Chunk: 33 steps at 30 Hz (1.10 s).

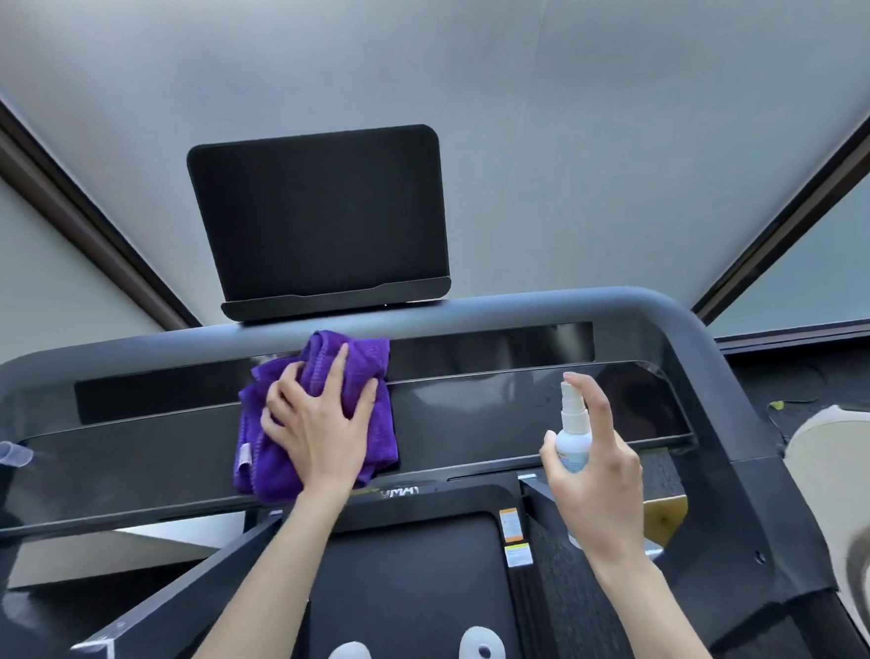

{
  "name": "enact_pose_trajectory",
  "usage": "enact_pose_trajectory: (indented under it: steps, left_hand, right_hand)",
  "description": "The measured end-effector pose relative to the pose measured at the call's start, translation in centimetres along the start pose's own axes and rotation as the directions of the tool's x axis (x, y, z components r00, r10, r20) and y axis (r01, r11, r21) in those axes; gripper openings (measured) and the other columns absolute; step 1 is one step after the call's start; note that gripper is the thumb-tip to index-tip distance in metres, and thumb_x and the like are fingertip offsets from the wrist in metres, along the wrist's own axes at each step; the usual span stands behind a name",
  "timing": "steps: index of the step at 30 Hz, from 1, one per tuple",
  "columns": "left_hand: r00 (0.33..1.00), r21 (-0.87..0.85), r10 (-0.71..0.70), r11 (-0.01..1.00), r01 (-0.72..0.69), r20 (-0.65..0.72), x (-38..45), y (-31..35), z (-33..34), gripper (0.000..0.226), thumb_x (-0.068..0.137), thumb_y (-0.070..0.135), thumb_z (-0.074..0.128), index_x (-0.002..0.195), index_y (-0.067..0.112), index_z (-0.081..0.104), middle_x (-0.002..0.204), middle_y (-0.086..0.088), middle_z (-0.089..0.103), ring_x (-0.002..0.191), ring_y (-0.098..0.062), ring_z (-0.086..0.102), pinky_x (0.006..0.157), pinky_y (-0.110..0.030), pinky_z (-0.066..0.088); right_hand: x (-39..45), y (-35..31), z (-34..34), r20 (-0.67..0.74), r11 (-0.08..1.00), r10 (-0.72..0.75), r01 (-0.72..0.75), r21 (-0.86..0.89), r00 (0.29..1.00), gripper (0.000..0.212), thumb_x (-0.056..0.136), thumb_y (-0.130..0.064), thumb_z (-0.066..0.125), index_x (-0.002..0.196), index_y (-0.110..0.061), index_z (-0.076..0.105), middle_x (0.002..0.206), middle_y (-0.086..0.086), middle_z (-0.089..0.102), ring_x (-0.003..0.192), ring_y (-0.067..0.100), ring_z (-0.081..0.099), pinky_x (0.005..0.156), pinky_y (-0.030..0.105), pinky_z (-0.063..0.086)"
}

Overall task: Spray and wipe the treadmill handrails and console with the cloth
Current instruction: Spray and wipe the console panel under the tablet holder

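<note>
Two hands at work, left hand (320, 414) flat with fingers spread on purple cloth (315, 415) over console (480, 418), right hand (597, 472) gripping spray bottle (573, 435) upright, near right.

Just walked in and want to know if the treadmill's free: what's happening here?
A person is standing on the treadmill cleaning its console. Their left hand presses a purple cloth flat against the middle of the glossy console panel. Their right hand holds a small white spray bottle upright, index finger on the nozzle, aimed at the right part of the panel. The black tablet holder above is not being touched.
</note>
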State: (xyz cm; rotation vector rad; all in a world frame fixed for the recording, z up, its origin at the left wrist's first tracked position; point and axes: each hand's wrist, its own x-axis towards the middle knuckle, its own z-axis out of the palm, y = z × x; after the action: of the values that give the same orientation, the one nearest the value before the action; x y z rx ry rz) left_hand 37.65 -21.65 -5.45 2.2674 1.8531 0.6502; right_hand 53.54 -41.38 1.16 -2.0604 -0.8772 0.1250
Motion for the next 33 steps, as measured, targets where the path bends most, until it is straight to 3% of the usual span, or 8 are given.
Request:
enact_pose_trajectory:
  steps: [4,9,11,13,16,19,24,33]
  left_hand:
    - [0.998,0.047,0.036,0.998,-0.039,0.058,-1.1,5.8,1.1,0.058,0.085,0.064,0.05,0.139,0.045,0.042,0.145,-0.011,0.033,0.127,-0.042,0.03,0.093,-0.061,0.032]
    - [0.918,-0.026,0.358,0.933,-0.359,0.172,-3.7,12.0,2.5,0.048,0.087,0.053,0.057,0.134,0.046,0.048,0.145,-0.004,0.038,0.127,-0.037,0.032,0.095,-0.057,0.032]
    - [0.893,-0.046,0.41,0.911,-0.409,0.185,-3.4,11.6,2.2,0.044,0.087,0.051,0.059,0.13,0.045,0.053,0.142,-0.002,0.042,0.125,-0.034,0.035,0.094,-0.055,0.032]
    - [0.915,-0.021,0.375,0.926,-0.377,0.148,-2.2,9.7,1.4,0.043,0.086,0.052,0.06,0.127,0.043,0.057,0.137,-0.004,0.048,0.12,-0.034,0.041,0.089,-0.052,0.035]
    - [0.977,0.016,0.208,0.978,-0.209,0.056,-0.2,5.0,0.2,0.046,0.083,0.049,0.065,0.128,0.036,0.06,0.131,-0.012,0.051,0.114,-0.04,0.044,0.084,-0.054,0.037]
    - [0.997,-0.005,0.083,0.997,-0.083,0.007,0.3,0.7,-0.6,0.049,0.083,0.047,0.067,0.129,0.031,0.06,0.127,-0.016,0.05,0.111,-0.043,0.043,0.081,-0.059,0.038]
    - [0.997,0.001,0.078,0.997,-0.078,0.03,-0.7,0.6,-0.6,0.048,0.085,0.049,0.062,0.129,0.03,0.06,0.128,-0.015,0.049,0.112,-0.043,0.042,0.082,-0.06,0.037]
    - [0.996,0.011,0.089,0.996,-0.088,-0.021,-0.8,0.9,-0.4,0.048,0.087,0.054,0.057,0.127,0.029,0.061,0.125,-0.016,0.051,0.109,-0.044,0.044,0.078,-0.059,0.039]
  right_hand:
    - [0.0,0.5,-0.2,-0.016,0.999,0.029,-0.029,-0.021,0.999,0.069,0.084,-0.002,0.067,0.132,-0.042,0.037,0.072,-0.004,0.054,0.061,0.024,0.051,0.062,0.038,0.049]
    - [0.6,0.0,-0.1,-0.003,0.999,0.023,-0.023,-0.027,1.0,0.064,0.085,-0.004,0.066,0.136,-0.035,0.041,0.081,0.003,0.062,0.066,0.028,0.056,0.064,0.041,0.051]
    - [1.1,-0.2,0.0,-0.009,0.999,0.023,-0.023,-0.03,1.0,0.061,0.086,-0.004,0.065,0.139,-0.026,0.047,0.086,0.003,0.064,0.068,0.028,0.057,0.064,0.041,0.051]
    - [1.7,-0.4,-0.1,-0.01,0.999,0.014,-0.014,-0.03,1.0,0.061,0.086,-0.004,0.065,0.14,-0.025,0.047,0.084,0.003,0.063,0.068,0.028,0.056,0.064,0.04,0.05]
    - [2.8,-0.2,-0.7,-0.028,0.998,0.009,-0.01,-0.061,1.0,0.065,0.086,-0.005,0.064,0.139,-0.033,0.042,0.082,0.001,0.062,0.067,0.028,0.056,0.061,0.039,0.049]
    - [3.7,1.1,-2.0,-0.13,0.988,0.054,-0.072,-0.14,0.99,0.068,0.084,-0.009,0.066,0.135,-0.042,0.034,0.081,-0.001,0.059,0.066,0.026,0.053,0.058,0.033,0.042]
    - [3.9,3.0,-3.3,-0.189,0.969,0.083,-0.124,-0.215,0.978,0.062,0.085,-0.013,0.067,0.135,-0.037,0.038,0.073,-0.003,0.054,0.064,0.032,0.054,0.061,0.034,0.039]
    - [4.4,3.0,-2.1,-0.28,0.991,0.102,-0.122,-0.055,0.955,0.061,0.08,0.001,0.064,0.125,-0.034,0.041,0.068,0.003,0.055,0.059,0.028,0.051,0.06,0.029,0.036]
